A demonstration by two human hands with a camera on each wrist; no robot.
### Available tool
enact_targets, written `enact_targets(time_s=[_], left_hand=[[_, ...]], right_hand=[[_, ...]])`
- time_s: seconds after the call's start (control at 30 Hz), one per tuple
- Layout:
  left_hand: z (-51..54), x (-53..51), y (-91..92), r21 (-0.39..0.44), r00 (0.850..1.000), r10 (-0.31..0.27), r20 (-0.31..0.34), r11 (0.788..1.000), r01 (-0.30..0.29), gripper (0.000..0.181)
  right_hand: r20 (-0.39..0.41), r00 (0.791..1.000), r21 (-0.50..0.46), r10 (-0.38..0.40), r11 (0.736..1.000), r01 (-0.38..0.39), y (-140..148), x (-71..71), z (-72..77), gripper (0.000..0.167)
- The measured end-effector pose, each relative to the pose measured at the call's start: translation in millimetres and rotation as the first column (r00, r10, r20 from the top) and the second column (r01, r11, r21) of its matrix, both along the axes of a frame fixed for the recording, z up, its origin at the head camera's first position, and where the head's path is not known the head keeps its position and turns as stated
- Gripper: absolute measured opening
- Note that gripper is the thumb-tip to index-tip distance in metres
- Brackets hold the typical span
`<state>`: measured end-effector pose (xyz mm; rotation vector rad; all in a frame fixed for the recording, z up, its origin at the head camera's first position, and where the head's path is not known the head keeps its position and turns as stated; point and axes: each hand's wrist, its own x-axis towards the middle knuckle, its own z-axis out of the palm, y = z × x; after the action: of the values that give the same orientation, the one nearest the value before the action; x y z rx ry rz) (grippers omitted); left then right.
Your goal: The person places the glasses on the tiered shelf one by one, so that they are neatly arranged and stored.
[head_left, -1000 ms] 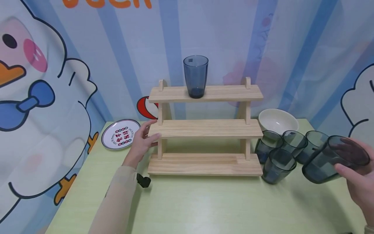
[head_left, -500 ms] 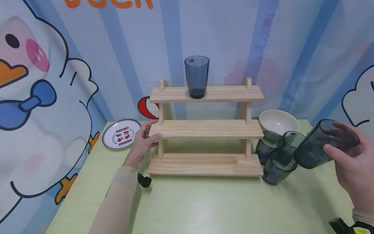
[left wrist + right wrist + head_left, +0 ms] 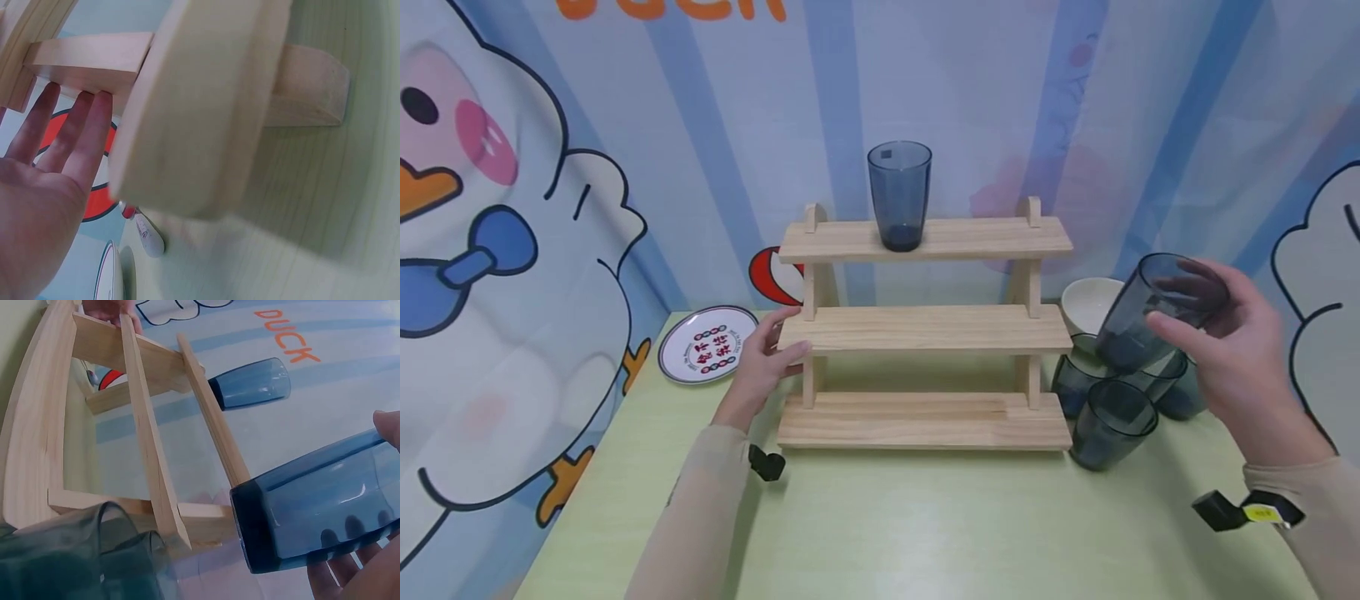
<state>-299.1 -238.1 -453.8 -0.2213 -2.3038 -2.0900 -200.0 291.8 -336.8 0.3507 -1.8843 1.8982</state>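
My left hand (image 3: 762, 367) grips the left end of the three-tier wooden shelf (image 3: 925, 327), thumb at the middle board's front edge. In the left wrist view its fingers (image 3: 78, 131) lie against the side support. My right hand (image 3: 1247, 358) holds a blue-grey glass tumbler (image 3: 1138, 321), tilted, above a group of tumblers on the table. In the right wrist view, the held tumbler (image 3: 325, 506) has its dark base toward the shelf. Another tumbler (image 3: 900, 196) stands upright on the top board. The front standing tumbler (image 3: 1112, 425) is beside the shelf's lower right end.
Behind the tumblers, partly hidden, is a white bowl (image 3: 1086, 302). A plate (image 3: 707, 344) with red print lies left of the shelf on the pale green table (image 3: 925, 525). A patterned cloth (image 3: 760, 125) hangs right behind the shelf.
My right hand has carried the tilted tumbler leftward and up, from the right edge to above the other tumblers near the shelf. My left hand stays on the shelf.
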Motion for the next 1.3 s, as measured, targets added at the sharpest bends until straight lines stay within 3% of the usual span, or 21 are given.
enact_targets(time_s=[0.23, 0.5, 0.87, 1.3], left_hand=[[0.6, -0.7, -1.3, 0.003, 1.0, 0.003, -0.005, 1.0, -0.003, 0.059], [3.5, 0.5, -0.7, 0.019, 1.0, -0.005, -0.002, 1.0, 0.005, 0.061], [4.5, 0.8, -0.1, 0.016, 1.0, -0.005, 0.014, 1.0, 0.005, 0.061], [1.0, 0.8, -0.2, 0.019, 1.0, -0.005, 0.01, 1.0, 0.005, 0.061]], right_hand=[[0.073, 0.997, 0.148, -0.019, 0.989, 0.008, -25.8, -20.2, 20.3, 0.069], [0.031, 0.995, 0.04, 0.09, 0.995, -0.091, -53.3, -45.9, 37.0, 0.07], [0.055, 0.998, 0.156, 0.001, 0.988, -0.009, -83.2, -72.5, 59.6, 0.07], [0.11, 0.994, 0.147, 0.003, 0.989, -0.019, -107.1, -106.3, 69.5, 0.073]])
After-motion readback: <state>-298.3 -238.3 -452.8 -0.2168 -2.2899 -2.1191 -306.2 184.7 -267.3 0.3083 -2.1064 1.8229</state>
